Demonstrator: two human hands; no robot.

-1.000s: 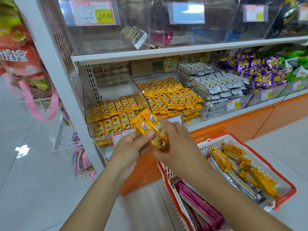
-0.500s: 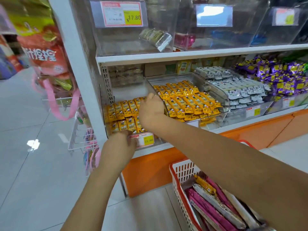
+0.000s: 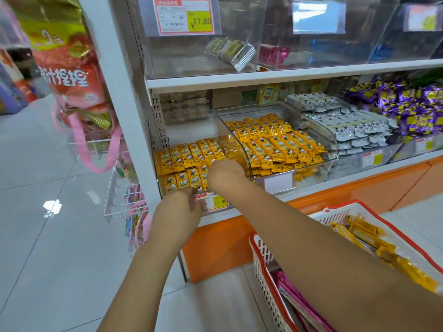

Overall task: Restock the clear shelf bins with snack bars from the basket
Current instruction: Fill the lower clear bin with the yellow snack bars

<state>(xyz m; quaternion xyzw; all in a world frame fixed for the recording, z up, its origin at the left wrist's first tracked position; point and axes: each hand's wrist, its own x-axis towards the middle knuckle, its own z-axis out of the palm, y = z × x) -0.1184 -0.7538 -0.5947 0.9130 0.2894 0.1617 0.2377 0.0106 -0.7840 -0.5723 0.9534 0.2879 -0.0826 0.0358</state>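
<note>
Two bare hands are working at the leftmost clear bin (image 3: 155, 164) on the lower shelf. The snack bars (image 3: 187, 161) in it are wearing bright yellow wrappers with a small dark cartoon figure and white characters that are too small for reading. They are lying in two rows, side by side: about six are showing in the back row and four in the front row, and the hands are covering the rest.

The right hand (image 3: 225, 173) is lying over the bars at the right side of this bin with its back to the camera. Its fingers are hiding below, so I cannot tell if it is holding a bar. The left hand (image 3: 182, 204) is resting at the front lip of the bin, touching the price label (image 3: 217, 202), which is reading "15.80". Whether its fingers are gripping the lip, I cannot tell.

Just beside, a second clear bin (image 3: 333, 144) is holding many more of the same yellow bars in several rows. Next to it, grey-white packets (image 3: 354, 125) and purple packets (image 3: 407, 104) are filling two more bins.

On the upper shelf, one red label (image 3: 187, 16) is showing "17.80".

At the lower right, the white basket (image 3: 261, 255) with a red rim is carrying yellow bars (image 3: 359, 236) and pink packets (image 3: 297, 298).
</note>
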